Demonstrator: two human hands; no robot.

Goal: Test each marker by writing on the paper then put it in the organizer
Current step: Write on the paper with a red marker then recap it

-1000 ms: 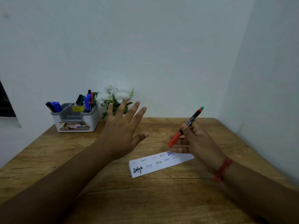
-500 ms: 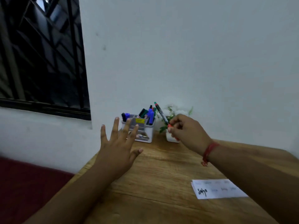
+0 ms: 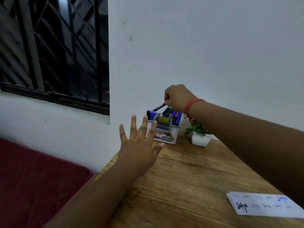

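Stowing looks like the step in hand: the right hand (image 3: 178,97) pinches a marker (image 3: 159,107) above the organizer (image 3: 164,129) at the worktop's far edge (left hand (image 3: 139,145) spread, holding nothing). Next, lower it into a free compartment and release.

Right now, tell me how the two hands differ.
The right hand is curled and pinches a marker above the organizer; the left hand holds nothing. The left hand's fingers are straight and spread, the right hand's bent. The right hand is higher and nearer the wall; the left hand hovers in front of the organizer. Both reach toward the organizer.
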